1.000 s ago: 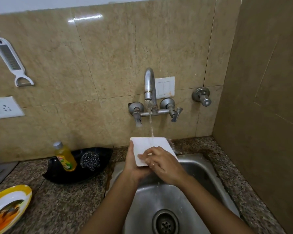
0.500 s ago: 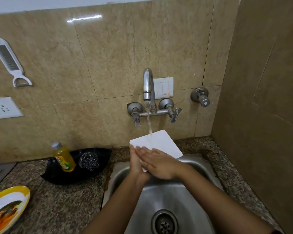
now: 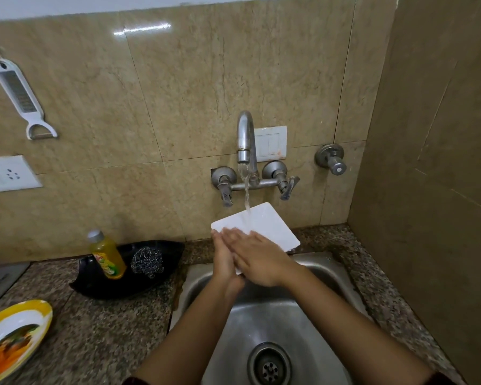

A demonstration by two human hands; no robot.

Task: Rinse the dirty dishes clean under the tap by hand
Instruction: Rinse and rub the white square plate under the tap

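Running from the tap [image 3: 245, 134], a thin stream of water [image 3: 246, 190] lands on a white square plate [image 3: 267, 226] that is held tilted above the back of the steel sink [image 3: 331, 273], far corner raised toward the wall. Both hands are on it. The left hand [image 3: 222, 259] lies edge-on along the plate's left side with its fingers stretched straight, and the right hand [image 3: 258, 259] rests flat on the upper face, fingers straight and spread toward the left corner. Neither hand curls round the plate as far as can be seen.

On the speckled tabletop [image 3: 109, 329] to the left sits a black dish [image 3: 150, 284] holding a yellow bottle [image 3: 107, 257] and a steel scourer [image 3: 147, 261]. Nearer the left edge lies a yellow-rimmed plate [image 3: 14, 334] with orange food residue on it.
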